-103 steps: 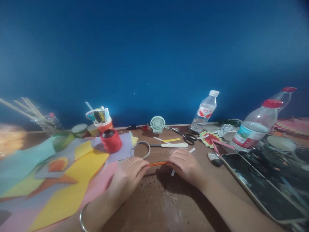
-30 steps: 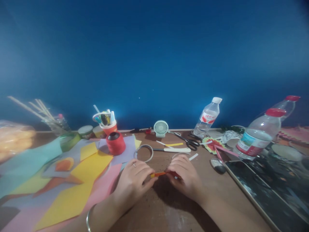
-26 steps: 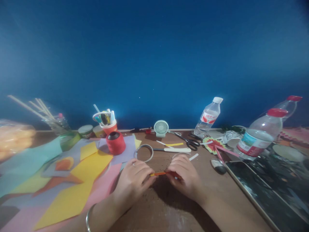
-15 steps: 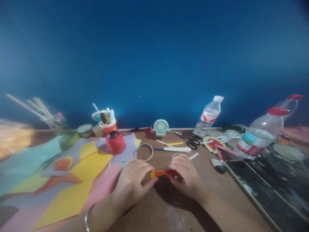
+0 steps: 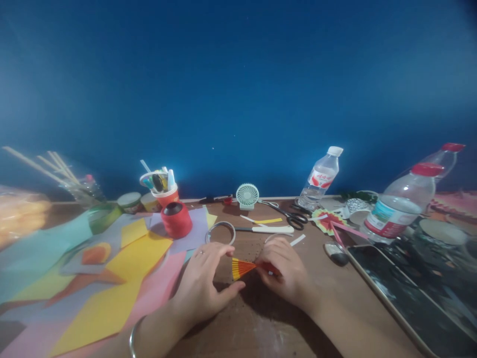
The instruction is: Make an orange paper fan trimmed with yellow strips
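Note:
A pleated paper fan (image 5: pixel 243 268), orange with a yellow outer edge, spreads out over the brown table. My right hand (image 5: pixel 285 271) pinches its narrow end, and the fingers hide the rest of it. Around the fan's wide edge, my left hand (image 5: pixel 208 278) is open, thumb and fingers apart on either side of the paper. Just beyond my left hand lies a roll of tape (image 5: pixel 220 224). A white-handled knife (image 5: pixel 273 229) rests on the table beyond my right hand.
Coloured paper sheets (image 5: pixel 122 298) cover the left side, with a red thread spool (image 5: pixel 176 223) on them. A small fan (image 5: pixel 247 196), scissors (image 5: pixel 296 219) and a water bottle (image 5: pixel 320 179) stand or lie at the back. At right are a large bottle (image 5: pixel 400 209) and a dark tablet (image 5: pixel 402 293).
My left hand has let go of the pleated paper and opened. The folds, pressed together before, have fanned out wider. My right hand keeps its pinch in nearly the same place.

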A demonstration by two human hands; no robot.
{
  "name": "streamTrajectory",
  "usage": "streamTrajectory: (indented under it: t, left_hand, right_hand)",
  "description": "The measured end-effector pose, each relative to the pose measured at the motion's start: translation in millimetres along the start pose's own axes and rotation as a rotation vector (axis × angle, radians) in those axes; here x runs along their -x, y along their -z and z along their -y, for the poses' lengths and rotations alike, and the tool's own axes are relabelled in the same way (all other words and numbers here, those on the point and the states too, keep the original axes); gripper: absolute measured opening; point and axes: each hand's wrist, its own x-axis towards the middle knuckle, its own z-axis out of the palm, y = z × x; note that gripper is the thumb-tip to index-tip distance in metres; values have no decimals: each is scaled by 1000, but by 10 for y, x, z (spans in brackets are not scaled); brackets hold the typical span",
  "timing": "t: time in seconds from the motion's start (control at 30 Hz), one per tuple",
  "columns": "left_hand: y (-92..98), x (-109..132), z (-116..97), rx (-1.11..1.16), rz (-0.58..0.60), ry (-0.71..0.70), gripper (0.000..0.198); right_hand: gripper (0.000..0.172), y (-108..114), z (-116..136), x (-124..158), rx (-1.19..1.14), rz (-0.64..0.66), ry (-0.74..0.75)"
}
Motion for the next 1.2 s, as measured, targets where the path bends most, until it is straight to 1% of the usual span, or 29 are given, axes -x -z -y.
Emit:
streamTrajectory:
  t: [0.1, 0.2, 0.43, 0.5, 0.6, 0.7, 0.77, 0.87, 1.0, 1.07, 1.13, 1.2]
  left_hand:
    - [16, -4, -5, 13, 9, 2, 45]
    - [31, 2, 13, 52, 24, -26, 47]
    - [39, 30, 49, 116, 36, -40, 39]
    - [40, 32, 47, 124, 33, -50, 38]
    - [42, 33, 45, 143, 16, -65, 38]
    - [37, 36, 45, 129, 4, -64, 35]
    - [29, 37, 40, 100, -2, -64, 33]
    - [24, 28, 10, 52, -42, -70, 29]
    - [101, -15, -80, 19, -100, -88, 23]
    - [197, -53, -144, 24, -113, -89, 20]
    - [335, -104, -216, 24, -142, -86, 19]
    - [508, -170, -289, 21, -222, -79, 19]
  right_hand:
    - [7, -6, -1, 2, 2, -12, -2]
    - [7, -15, -5, 8, 11, -4, -11]
    - [5, -8, -24, 7, 39, 15, -8]
    - [6, -10, -38, 6, 50, 44, -7]
    - [6, -30, -59, 6, 68, 122, -8]
    - [5, -60, -60, 5, 73, 205, -51]
    - [9, -72, -48, 4, 46, 214, -76]
    - [16, -63, -36, 6, -11, 154, -106]
    - [14, -23, -87, 14, -30, 9, -183]
    - [19, -16, -132, 20, -28, -65, -225]
    - [23, -23, -163, 28, -25, -126, -266]
    - [24, -38, -166, 34, -25, -163, -292]
